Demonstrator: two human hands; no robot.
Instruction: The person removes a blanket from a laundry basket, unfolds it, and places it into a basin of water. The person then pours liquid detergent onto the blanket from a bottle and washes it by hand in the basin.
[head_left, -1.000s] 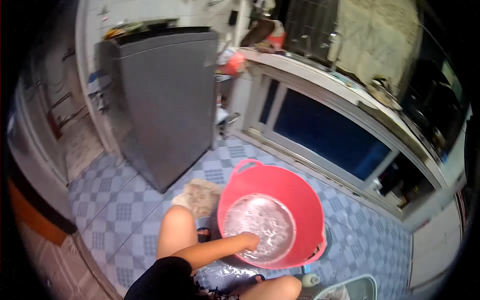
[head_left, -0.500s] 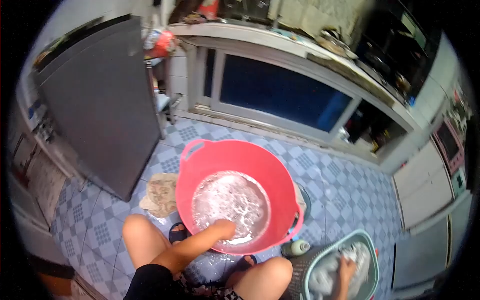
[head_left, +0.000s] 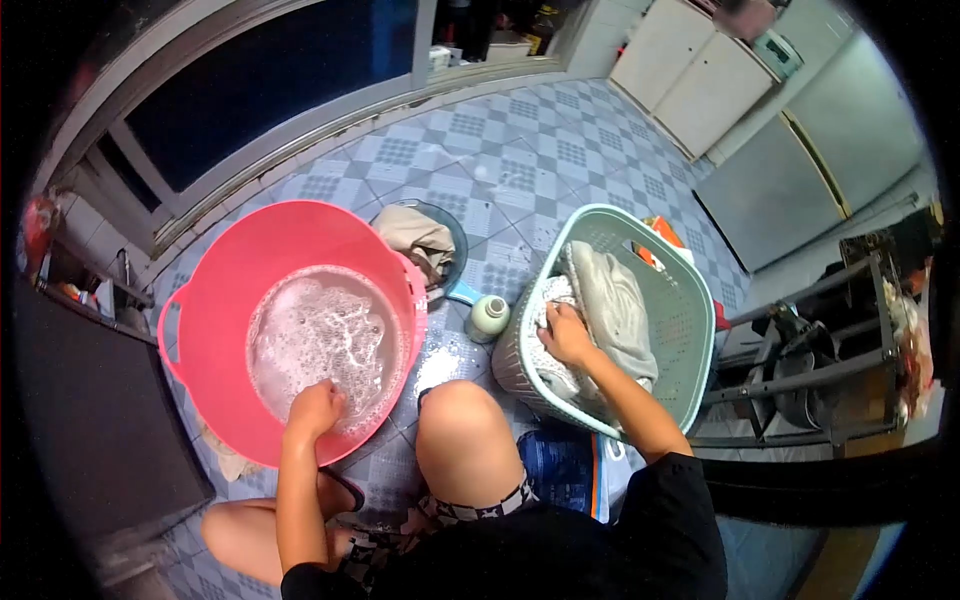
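Observation:
A large pink tub [head_left: 222, 320] with two handles holds foamy water [head_left: 325, 335]. Over the near part of the foam, my left hand [head_left: 317, 408] is closed; anything in its fingers is hidden. To the right stands a pale green laundry basket [head_left: 678, 340] with white and grey cloth inside. My right hand [head_left: 566, 336] reaches in and grips a white textured cloth [head_left: 555, 300]. Beside it lies a light grey garment [head_left: 610, 310]. A pale green bottle [head_left: 488, 318] stands between the tub and the basket.
Behind the tub is a dark basin [head_left: 455, 232] with beige cloth [head_left: 415, 238] in it. A blue package [head_left: 558, 475] lies by the basket's near side. A metal rack [head_left: 800, 390] and a grey refrigerator [head_left: 785, 195] stand at right. The tiled floor [head_left: 480, 140] looks wet.
The view has swung right, bringing the basket nearer the middle. My right hand stays in the basket, now gripping the white cloth. My left hand remains in the tub.

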